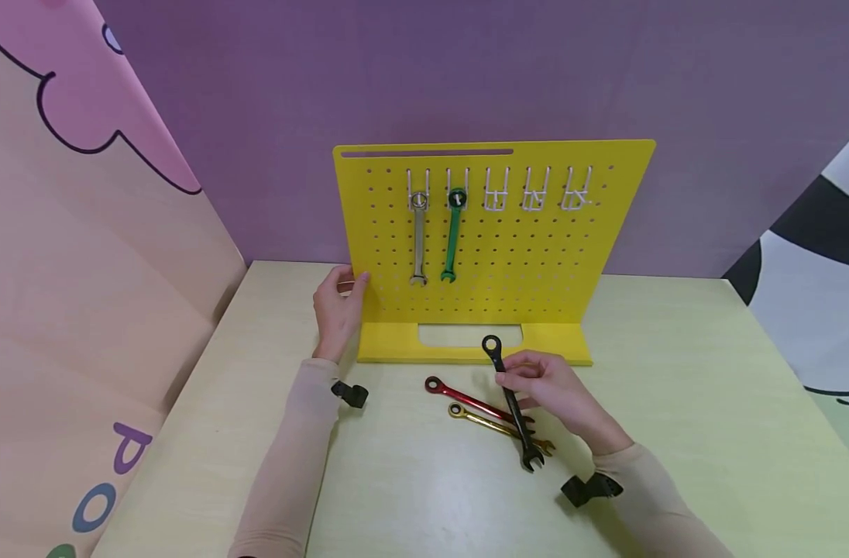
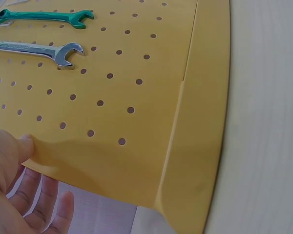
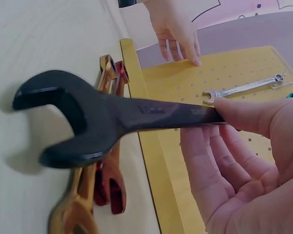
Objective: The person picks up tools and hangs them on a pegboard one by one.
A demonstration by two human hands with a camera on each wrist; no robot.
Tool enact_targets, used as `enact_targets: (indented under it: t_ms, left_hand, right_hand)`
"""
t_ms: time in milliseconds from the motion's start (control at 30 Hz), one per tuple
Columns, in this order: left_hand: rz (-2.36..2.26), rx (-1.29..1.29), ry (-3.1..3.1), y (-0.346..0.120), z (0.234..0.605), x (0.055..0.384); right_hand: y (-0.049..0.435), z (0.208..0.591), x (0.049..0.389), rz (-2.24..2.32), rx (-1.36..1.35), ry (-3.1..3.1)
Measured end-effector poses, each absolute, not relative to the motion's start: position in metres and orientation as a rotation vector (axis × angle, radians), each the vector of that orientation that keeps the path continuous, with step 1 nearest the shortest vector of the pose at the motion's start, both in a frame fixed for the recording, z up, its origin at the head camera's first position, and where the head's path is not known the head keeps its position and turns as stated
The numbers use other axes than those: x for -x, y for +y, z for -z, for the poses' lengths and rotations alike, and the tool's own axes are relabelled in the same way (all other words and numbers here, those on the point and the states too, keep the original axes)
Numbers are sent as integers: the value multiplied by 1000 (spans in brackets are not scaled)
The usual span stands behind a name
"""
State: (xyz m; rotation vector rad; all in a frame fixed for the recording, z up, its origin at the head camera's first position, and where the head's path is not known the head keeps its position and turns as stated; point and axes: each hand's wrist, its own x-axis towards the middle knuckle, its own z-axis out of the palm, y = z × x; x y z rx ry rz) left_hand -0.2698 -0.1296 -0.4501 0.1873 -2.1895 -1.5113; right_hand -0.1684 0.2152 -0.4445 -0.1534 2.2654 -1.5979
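Between the thumb and fingers of my right hand [image 1: 551,387] is a black combination wrench [image 3: 156,114], its ring end up and its open end down toward me. It is held above a red wrench [image 1: 475,401] and a gold wrench [image 1: 490,421] lying on the table. My left hand [image 1: 339,306] grips the left edge of a yellow pegboard [image 1: 522,271], thumb on the front face and fingers behind, as the left wrist view shows. A silver wrench [image 1: 419,240] and a green wrench [image 1: 453,240] hang by their ring ends from the board's left hooks.
Three white wire hooks, such as the middle one [image 1: 496,190], stand on the board's upper right with no wrench on them. The board rests on its base [image 1: 390,343] on a pale table [image 1: 675,387], with a purple wall [image 1: 466,70] behind.
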Motion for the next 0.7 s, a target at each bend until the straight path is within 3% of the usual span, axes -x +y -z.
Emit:
enact_targets:
  t_ms: [700]
  left_hand:
    - [1520,-199,-2198,-130,450,272]
  right_hand:
    - [207,412,178,1751,142,2236]
